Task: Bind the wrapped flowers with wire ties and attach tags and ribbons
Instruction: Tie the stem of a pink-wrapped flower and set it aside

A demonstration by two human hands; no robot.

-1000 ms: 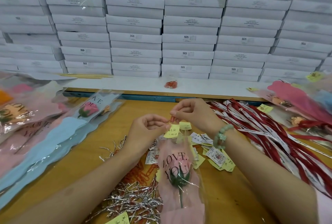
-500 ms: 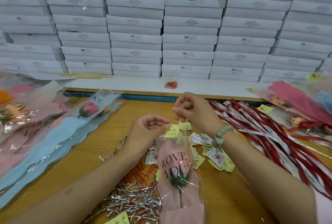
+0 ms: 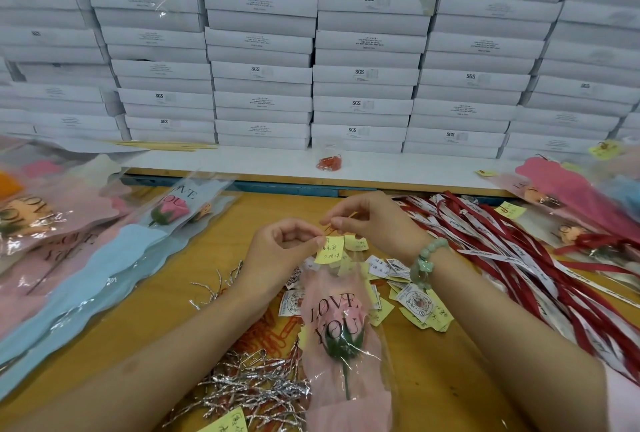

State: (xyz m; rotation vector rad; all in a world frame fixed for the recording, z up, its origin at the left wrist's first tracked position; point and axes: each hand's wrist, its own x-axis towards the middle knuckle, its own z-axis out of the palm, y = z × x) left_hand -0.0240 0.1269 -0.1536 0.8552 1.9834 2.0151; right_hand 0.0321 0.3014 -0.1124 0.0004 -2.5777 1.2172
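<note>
A pink "LOVE YOU" wrapped rose (image 3: 341, 334) lies lengthwise on the wooden table (image 3: 443, 379) between my forearms. At its top edge my left hand (image 3: 280, 251) pinches a yellow paper tag (image 3: 329, 249). Just above it, my right hand (image 3: 374, 217) pinches a thin orange paper clip (image 3: 347, 216) over the tag. Silver wire ties (image 3: 256, 390) lie in a heap near my left forearm. Loose yellow and white tags (image 3: 415, 303) are scattered under my right wrist. Red and white ribbons (image 3: 512, 255) spread out to the right.
Wrapped roses in pink and blue sleeves (image 3: 86, 258) are piled on the left, finished ones (image 3: 581, 210) on the right. Orange paper clips (image 3: 273, 334) lie by the wire ties, and a bag of them (image 3: 329, 161) sits on the white ledge. Stacked white boxes (image 3: 363, 75) fill the back.
My right hand has lifted a little from the tag and moved rightward, drawing the orange clip up. My left hand keeps its pinch on the tag at the wrapper's top.
</note>
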